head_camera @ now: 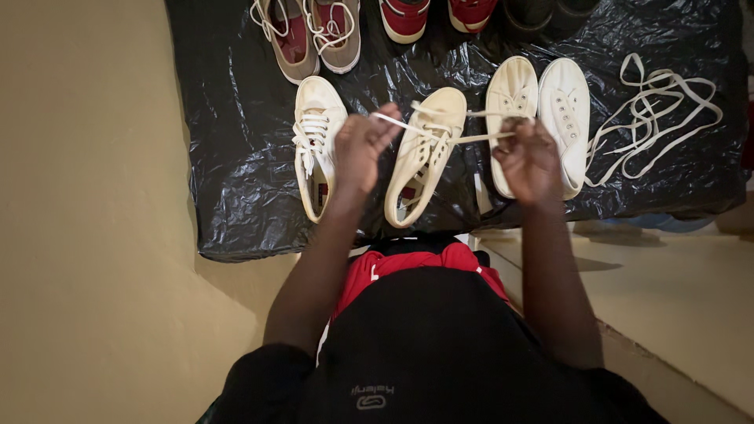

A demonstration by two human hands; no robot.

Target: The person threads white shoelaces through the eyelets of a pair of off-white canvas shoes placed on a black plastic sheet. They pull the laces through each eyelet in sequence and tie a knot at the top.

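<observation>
Head view: looking straight down, the cream sneaker (424, 153) lay toe-away on the black plastic sheet (236, 180) over the counter, between a laced white sneaker (314, 149) and a lace-less white pair (538, 118).
Left hand: the left hand (360, 153) was closed, fingers pinched on one end of the cream lace (393, 122), pulled up and out to the left.
Right hand: the right hand (530, 157) was closed too, pinching the other lace end, drawn tight to the right across the neighbouring shoe.
Shoe, as it would handle: canvas upper, likely light and soft, the rubber sole the only stiff part; it probably slides easily on that slick plastic when the lace is tugged.
Lace: flat, thin, limp, not fragile; best gripped near its tips, as both hands did.
Where to hold the shoe: by the heel or along the sole edge, I judged.
Nearby: loose white laces (652, 118) lay coiled at the right; grey-brown sneakers (314, 35) and red shoes (436, 16) sat farther back.
</observation>
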